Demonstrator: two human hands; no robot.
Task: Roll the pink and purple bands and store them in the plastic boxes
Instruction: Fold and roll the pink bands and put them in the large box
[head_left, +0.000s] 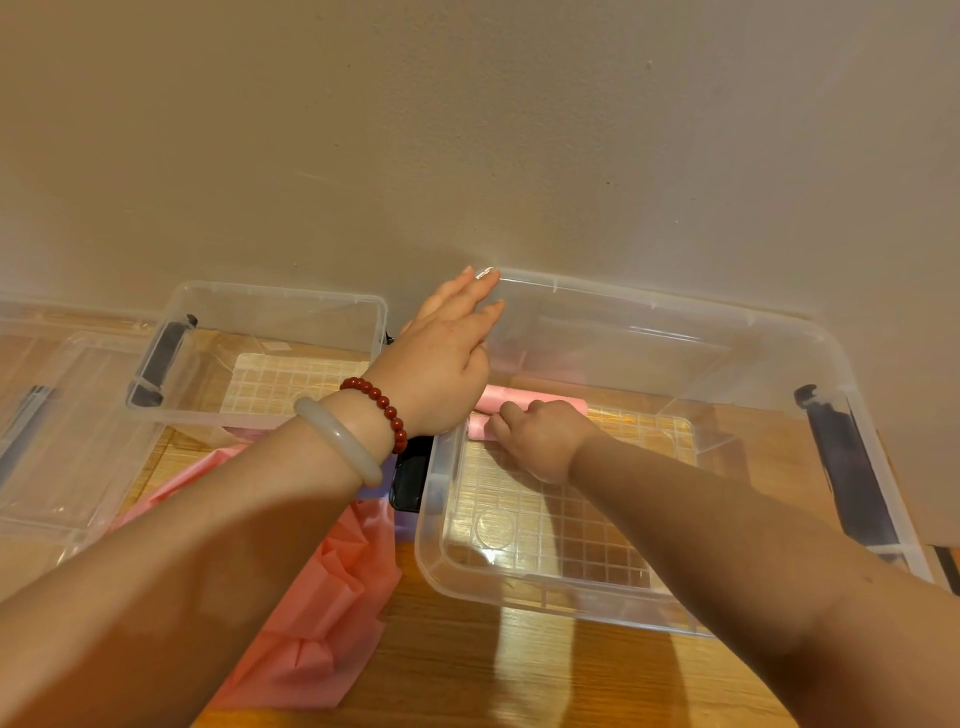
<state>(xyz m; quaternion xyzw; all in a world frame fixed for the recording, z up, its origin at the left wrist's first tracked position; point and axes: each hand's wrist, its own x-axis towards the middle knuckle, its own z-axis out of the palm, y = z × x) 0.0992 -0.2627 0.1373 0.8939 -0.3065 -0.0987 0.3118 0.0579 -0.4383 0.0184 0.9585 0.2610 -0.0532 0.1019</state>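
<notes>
1. Right plastic box (675, 332): clear, glossy plastic, its floor moulded in a raised grid.
2. Left plastic box (270, 306): the same clear, shiny plastic.
3. Table (467, 675): wood with a glossy, light-reflecting finish.
4. Loose pink bands (322, 623): thin, matt, creased sheet.
5. Pink roll (478, 430): smooth, matt.
6. Bead bracelet (382, 402): polished red beads.

Plain beige wall (467, 130) fills upper view, faint scuffs and specks. Wooden table (467, 670) butts against it, glossy, warm light reflecting off its grain.
</notes>
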